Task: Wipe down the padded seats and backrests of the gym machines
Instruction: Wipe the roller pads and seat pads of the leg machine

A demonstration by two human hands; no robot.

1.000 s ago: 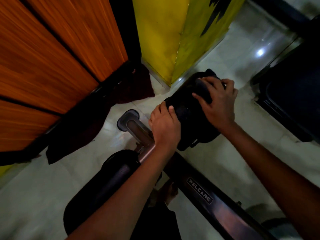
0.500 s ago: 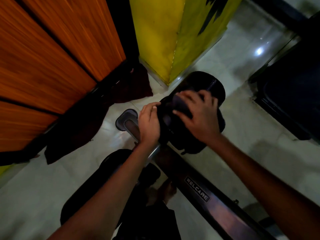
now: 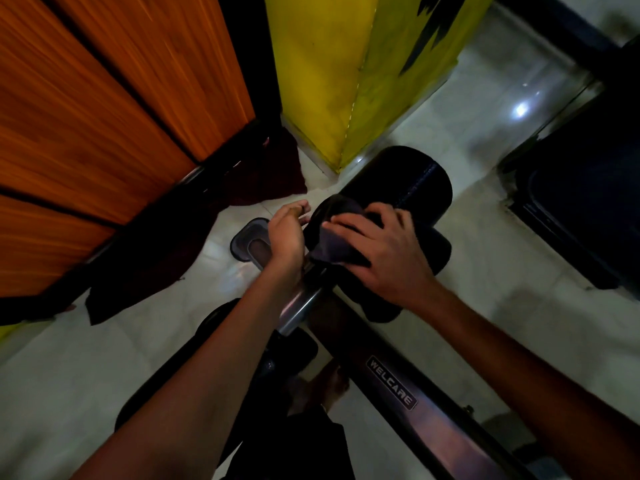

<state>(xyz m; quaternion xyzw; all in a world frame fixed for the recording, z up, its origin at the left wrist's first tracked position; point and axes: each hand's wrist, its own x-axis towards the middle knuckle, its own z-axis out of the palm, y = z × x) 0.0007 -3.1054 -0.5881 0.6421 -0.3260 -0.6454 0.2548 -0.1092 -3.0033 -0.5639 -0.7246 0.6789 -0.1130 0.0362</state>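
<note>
Against the black roller pad, the right hand presses a dark cloth.

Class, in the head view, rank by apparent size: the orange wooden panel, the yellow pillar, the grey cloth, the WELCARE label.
1. orange wooden panel
2. yellow pillar
3. grey cloth
4. WELCARE label

The wide-angle lens skews true sizes.

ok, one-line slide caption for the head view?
Right hand presses a dark cloth on a black roller pad; left hand steadies beside it.
</note>
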